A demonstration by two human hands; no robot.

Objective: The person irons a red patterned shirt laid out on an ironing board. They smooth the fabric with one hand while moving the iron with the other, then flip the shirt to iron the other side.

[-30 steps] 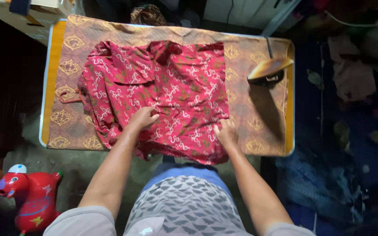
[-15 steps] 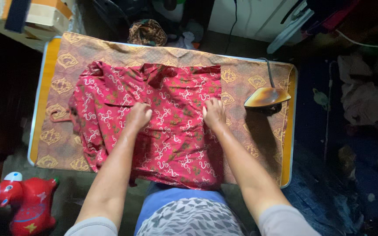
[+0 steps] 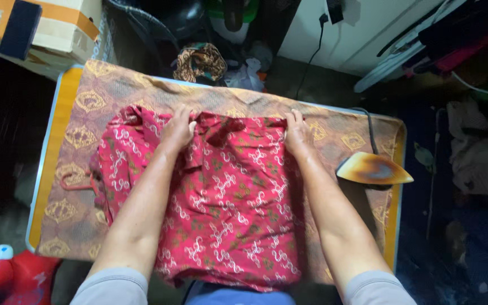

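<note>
- Red patterned shirt [image 3: 227, 197] lies flat on the cloth-covered tabletop [image 3: 74, 186].
- Left hand [image 3: 179, 129] and right hand [image 3: 295, 131] press open-palmed at its far edge.
- Keep pressure even; stay clear of the iron [image 3: 373, 169].

My left hand [image 3: 177, 131] and right hand [image 3: 295, 133] press the shirt's [image 3: 227, 192] far edge; the iron [image 3: 373, 169] stands right of it, both on the cloth-covered table [image 3: 52, 152].
</note>
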